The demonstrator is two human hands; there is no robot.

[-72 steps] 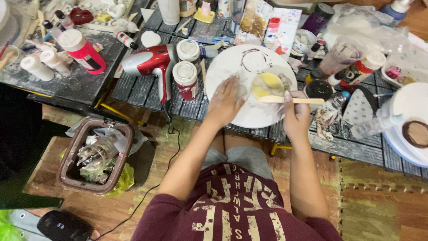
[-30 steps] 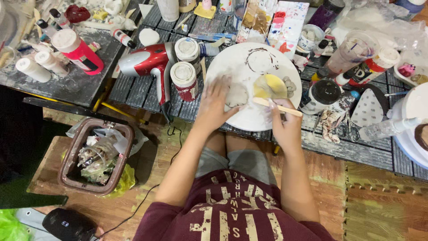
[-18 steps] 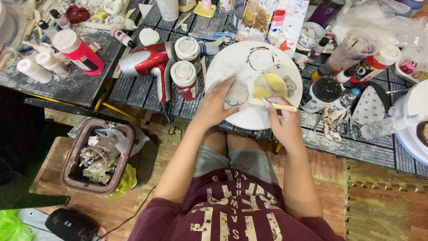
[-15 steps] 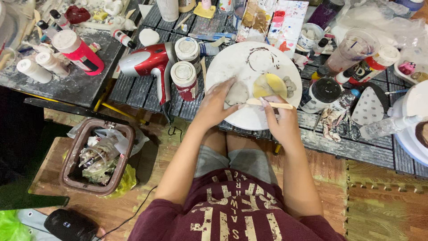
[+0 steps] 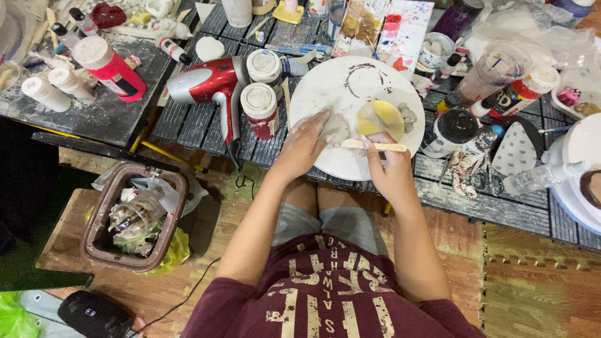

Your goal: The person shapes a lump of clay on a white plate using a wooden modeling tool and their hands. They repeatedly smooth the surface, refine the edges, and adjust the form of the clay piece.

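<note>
Left hand (image 5: 305, 141) lies open, fingers flat on a grey clay lump (image 5: 336, 128); right hand (image 5: 389, 168) grips a wooden stick (image 5: 374, 146).

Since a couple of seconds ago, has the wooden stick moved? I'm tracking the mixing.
Yes. The wooden stick in the right hand has shifted leftward across the white plate, toward the left hand.

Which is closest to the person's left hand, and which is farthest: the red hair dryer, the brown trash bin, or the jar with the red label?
From the left hand:
1. Jar with the red label, just left of it.
2. Red hair dryer, farther left on the table.
3. Brown trash bin, down on the floor, farthest.
</note>
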